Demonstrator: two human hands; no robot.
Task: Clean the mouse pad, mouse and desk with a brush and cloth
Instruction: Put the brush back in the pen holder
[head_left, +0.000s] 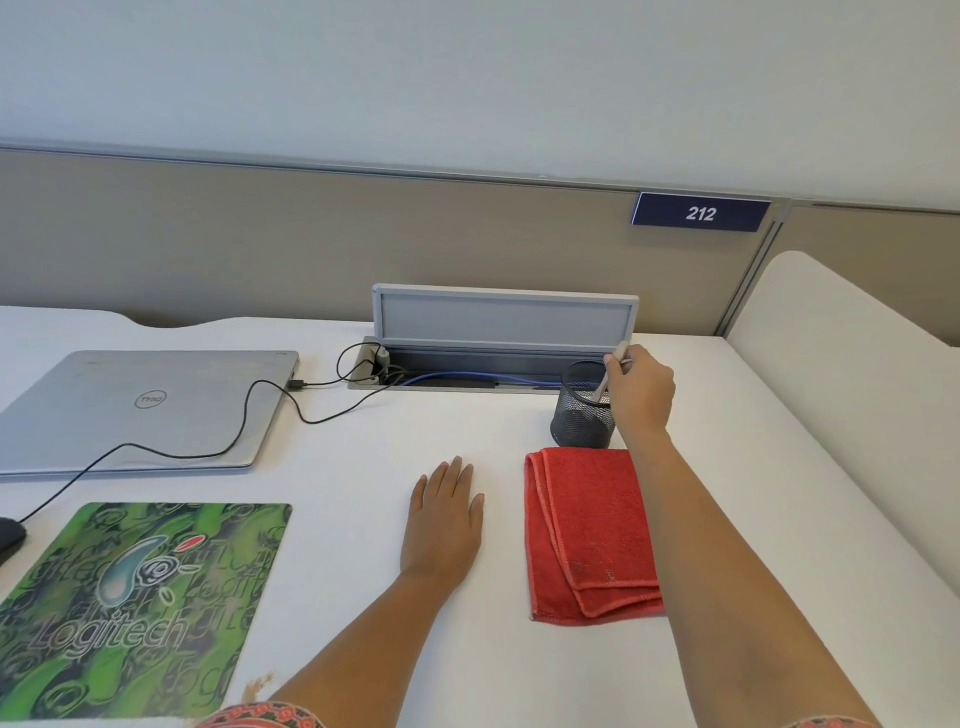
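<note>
We see a white desk (363, 519). A shut laptop (145, 405) lies at the back left, and a black cable (270, 405) runs from it over the desk. Behind it an open cable box (498, 358) sits in the desk. The green mouse pad (140, 608) lies at the front left. The dark mouse (9, 538) peeks in at the left edge, just beside the pad.

Our left hand (444, 525) lies flat and open on the desk and holds nothing. The red cloth (587, 535) lies folded just to its right, partly under our right arm. Behind the cloth stands a black mesh cup (579, 410). Our right hand (641, 395) is closed around the pale handle of the brush (615, 364), which slants down into the cup.
</note>
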